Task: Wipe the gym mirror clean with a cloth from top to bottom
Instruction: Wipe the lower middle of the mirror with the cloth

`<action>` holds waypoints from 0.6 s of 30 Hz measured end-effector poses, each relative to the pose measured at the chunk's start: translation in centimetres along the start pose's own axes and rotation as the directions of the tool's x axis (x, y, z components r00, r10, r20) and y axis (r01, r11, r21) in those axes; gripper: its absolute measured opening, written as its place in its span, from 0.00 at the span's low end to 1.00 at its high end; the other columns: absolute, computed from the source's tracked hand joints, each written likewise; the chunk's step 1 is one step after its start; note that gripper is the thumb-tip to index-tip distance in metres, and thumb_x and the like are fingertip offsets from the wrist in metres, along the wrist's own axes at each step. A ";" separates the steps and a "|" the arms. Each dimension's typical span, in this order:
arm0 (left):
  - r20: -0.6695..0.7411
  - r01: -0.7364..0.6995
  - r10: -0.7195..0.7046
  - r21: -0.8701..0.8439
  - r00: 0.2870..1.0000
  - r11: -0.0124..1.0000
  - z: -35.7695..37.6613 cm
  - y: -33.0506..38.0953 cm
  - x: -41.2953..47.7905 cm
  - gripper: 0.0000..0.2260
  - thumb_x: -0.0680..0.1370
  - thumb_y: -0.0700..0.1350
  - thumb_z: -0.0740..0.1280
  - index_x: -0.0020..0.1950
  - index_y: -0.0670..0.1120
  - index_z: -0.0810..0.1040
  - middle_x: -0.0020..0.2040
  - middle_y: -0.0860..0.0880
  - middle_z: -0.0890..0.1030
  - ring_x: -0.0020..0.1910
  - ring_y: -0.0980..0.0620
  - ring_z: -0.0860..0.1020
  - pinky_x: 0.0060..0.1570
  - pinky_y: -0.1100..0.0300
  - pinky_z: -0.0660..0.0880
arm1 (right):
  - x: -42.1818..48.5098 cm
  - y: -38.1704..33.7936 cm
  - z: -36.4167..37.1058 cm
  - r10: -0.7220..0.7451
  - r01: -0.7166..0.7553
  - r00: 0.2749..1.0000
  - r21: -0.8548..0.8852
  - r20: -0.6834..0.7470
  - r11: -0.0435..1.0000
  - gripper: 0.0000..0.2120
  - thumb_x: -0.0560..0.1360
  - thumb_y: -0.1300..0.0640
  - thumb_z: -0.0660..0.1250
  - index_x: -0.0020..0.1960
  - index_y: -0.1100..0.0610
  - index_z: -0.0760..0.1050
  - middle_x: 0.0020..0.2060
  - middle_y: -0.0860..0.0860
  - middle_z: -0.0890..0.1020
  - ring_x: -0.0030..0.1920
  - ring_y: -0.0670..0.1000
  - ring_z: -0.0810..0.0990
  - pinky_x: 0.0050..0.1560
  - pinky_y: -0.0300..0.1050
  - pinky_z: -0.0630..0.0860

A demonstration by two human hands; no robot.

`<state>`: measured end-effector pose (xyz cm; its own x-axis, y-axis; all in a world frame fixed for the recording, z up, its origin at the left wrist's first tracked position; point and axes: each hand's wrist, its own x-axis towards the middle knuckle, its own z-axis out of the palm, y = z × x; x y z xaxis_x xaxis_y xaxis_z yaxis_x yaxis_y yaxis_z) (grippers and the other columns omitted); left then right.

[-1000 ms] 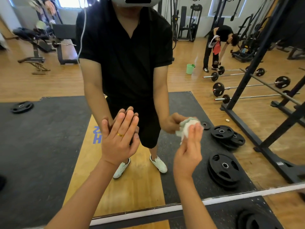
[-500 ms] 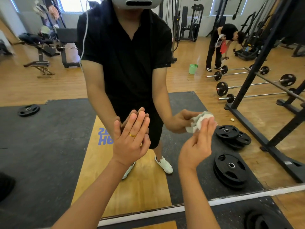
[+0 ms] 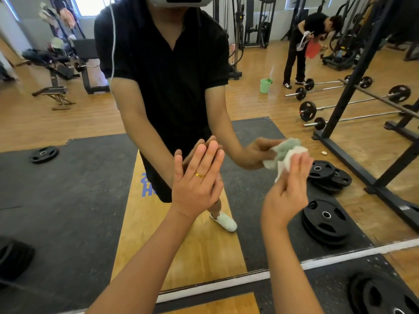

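The gym mirror (image 3: pixel 68 189) fills most of the view and shows my own reflection in a black shirt. Flat against the glass lies my left hand (image 3: pixel 198 180), fingers straight, a gold ring on one finger. To its right, my right hand (image 3: pixel 288 191) holds a crumpled white and pale green cloth (image 3: pixel 286 155) pressed to the lower part of the mirror, fingers curled around it. The cloth's reflection meets it on the glass.
The mirror's white bottom edge (image 3: pixel 340 257) runs just above the floor. Real weight plates (image 3: pixel 381 293) lie on the floor at lower right. In the reflection are a black rack, barbells, stacked plates, a green bucket (image 3: pixel 265 85) and another person bending over.
Both hands and the cloth have shifted right along the glass and risen slightly in view. The left palm stays flat on the mirror.
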<state>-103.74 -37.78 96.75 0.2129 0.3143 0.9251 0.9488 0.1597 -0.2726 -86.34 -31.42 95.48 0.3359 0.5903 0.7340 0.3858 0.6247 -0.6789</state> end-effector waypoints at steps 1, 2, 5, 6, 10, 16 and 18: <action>0.000 0.006 -0.006 -0.003 1.000 1.000 0.0 0.0 0.0 0.27 0.79 0.46 0.63 0.79 0.45 0.67 0.84 0.48 0.54 0.83 0.48 0.56 0.79 0.40 0.48 | 0.8 -0.1 0.2 0.030 -0.030 1.000 0.024 0.003 0.999 0.21 0.83 0.71 0.62 0.75 0.61 0.70 0.75 0.54 0.69 0.78 0.59 0.66 0.75 0.37 0.65; -0.002 0.011 -0.011 -0.011 1.000 1.000 0.0 0.1 0.0 0.27 0.79 0.46 0.64 0.79 0.45 0.67 0.84 0.48 0.55 0.82 0.48 0.56 0.79 0.40 0.48 | 1.0 -0.4 0.4 0.056 -0.056 0.998 0.048 0.013 0.997 0.21 0.83 0.70 0.62 0.75 0.61 0.70 0.75 0.54 0.69 0.78 0.58 0.65 0.75 0.37 0.64; -0.011 0.014 -0.014 -0.002 1.000 1.000 0.2 0.0 -0.1 0.28 0.78 0.45 0.65 0.78 0.45 0.68 0.84 0.48 0.56 0.82 0.48 0.57 0.80 0.41 0.46 | -1.4 -1.9 1.4 0.056 -0.061 0.997 0.083 0.062 0.995 0.20 0.82 0.71 0.62 0.74 0.65 0.71 0.75 0.57 0.69 0.77 0.61 0.67 0.76 0.38 0.64; -0.008 0.022 -0.022 0.000 1.000 1.000 0.2 0.0 -0.1 0.28 0.78 0.45 0.65 0.78 0.44 0.68 0.84 0.48 0.56 0.82 0.47 0.57 0.80 0.41 0.45 | -2.7 -2.2 1.5 0.033 -0.040 0.995 0.081 0.096 0.996 0.20 0.83 0.69 0.62 0.74 0.65 0.71 0.75 0.57 0.69 0.77 0.63 0.67 0.76 0.40 0.66; 0.028 0.016 -0.016 0.001 0.999 1.000 -0.3 0.0 -0.1 0.28 0.79 0.45 0.65 0.79 0.44 0.67 0.84 0.48 0.55 0.83 0.47 0.55 0.81 0.43 0.43 | -4.2 -1.4 1.1 -0.070 0.044 0.979 0.133 0.193 0.990 0.18 0.86 0.63 0.59 0.74 0.65 0.70 0.75 0.55 0.70 0.78 0.59 0.66 0.76 0.53 0.69; 0.066 0.029 -0.031 0.024 0.997 0.999 -0.3 0.0 -0.1 0.28 0.79 0.47 0.65 0.79 0.45 0.66 0.84 0.48 0.56 0.83 0.47 0.54 0.80 0.41 0.44 | -3.8 -0.2 0.6 -0.155 0.119 0.948 0.141 0.277 0.983 0.19 0.84 0.66 0.61 0.73 0.70 0.69 0.77 0.55 0.67 0.81 0.55 0.59 0.79 0.50 0.62; 0.082 0.027 -0.029 0.026 0.996 0.999 -0.3 0.0 -0.1 0.29 0.79 0.47 0.64 0.80 0.45 0.65 0.84 0.47 0.55 0.83 0.47 0.53 0.80 0.41 0.44 | -4.0 0.3 0.4 -0.181 0.143 0.930 0.141 0.318 0.980 0.19 0.85 0.65 0.59 0.75 0.70 0.68 0.78 0.55 0.65 0.82 0.55 0.56 0.80 0.49 0.60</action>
<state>-103.70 -38.06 96.76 0.1654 0.3853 0.9078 0.9479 0.1921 -0.2543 -87.87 -33.40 92.30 -0.0311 0.5989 0.8003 0.3050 0.7681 -0.5630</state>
